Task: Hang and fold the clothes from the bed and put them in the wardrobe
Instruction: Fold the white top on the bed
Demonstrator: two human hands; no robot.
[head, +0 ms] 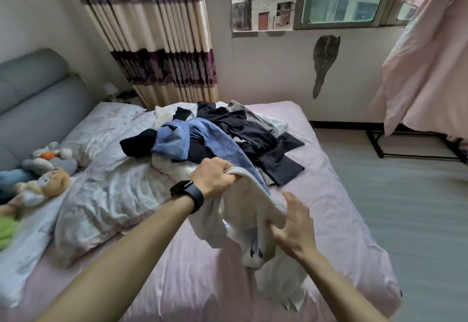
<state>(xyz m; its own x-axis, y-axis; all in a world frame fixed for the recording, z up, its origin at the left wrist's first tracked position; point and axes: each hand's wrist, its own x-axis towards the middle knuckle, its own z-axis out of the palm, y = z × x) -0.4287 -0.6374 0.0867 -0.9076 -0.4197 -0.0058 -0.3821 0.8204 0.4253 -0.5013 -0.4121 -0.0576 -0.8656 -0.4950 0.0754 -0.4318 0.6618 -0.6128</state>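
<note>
Over the near end of a pink bed [336, 225], two bare arms reach forward. The left hand [215, 177], with a dark watch [188, 193] on its wrist, is fisted round the bunched top of a white garment [255, 223]. It holds the garment up, clear of the pile [202, 139], probably so that it hangs free and can be straightened. The right hand [293, 228] has its fingers spread and uncurled. It touches the cloth lower down, likely feeling for an edge to pull the garment flat, and it grips nothing that shows.

The garment is white, soft and crumpled, twisted on itself, with a small dark print low down. Its tail drapes onto the bed. Behind it, in the middle of the bed, the pile is a tangle of blue, black, grey and white pieces, none yet folded. No wardrobe is in view.
</note>
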